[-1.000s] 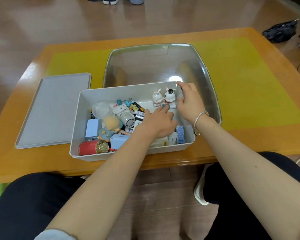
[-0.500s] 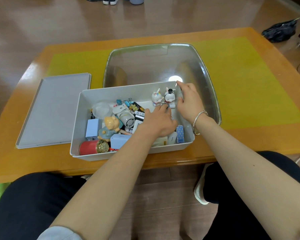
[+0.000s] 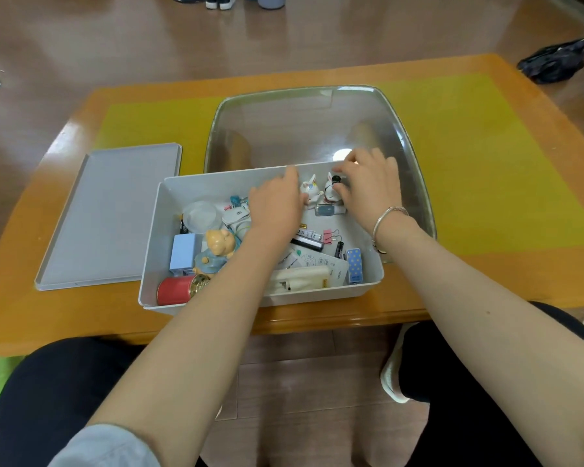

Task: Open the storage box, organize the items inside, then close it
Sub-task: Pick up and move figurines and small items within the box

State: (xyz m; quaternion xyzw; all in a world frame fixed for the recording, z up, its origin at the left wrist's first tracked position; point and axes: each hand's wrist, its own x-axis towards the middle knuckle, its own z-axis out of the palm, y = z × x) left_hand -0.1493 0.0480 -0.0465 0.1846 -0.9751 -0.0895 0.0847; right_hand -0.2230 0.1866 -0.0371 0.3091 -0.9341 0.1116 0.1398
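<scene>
Bench (image 3: 486, 271): storage box (image 3: 155, 251) at near edge, lid (image 3: 108, 214) off, lying just left. Left hand (image 3: 275, 205) inside, far middle, fingers curled beside rabbit figurine (image 3: 310, 190); grip indeterminable. Right hand (image 3: 368, 187) loosely spread at second figurine (image 3: 331, 192), far-right corner.

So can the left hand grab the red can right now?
Probably yes. The red can lies uncovered in the box's near left corner, beside the left forearm; the left hand would just need to pull back from the far side.
</scene>
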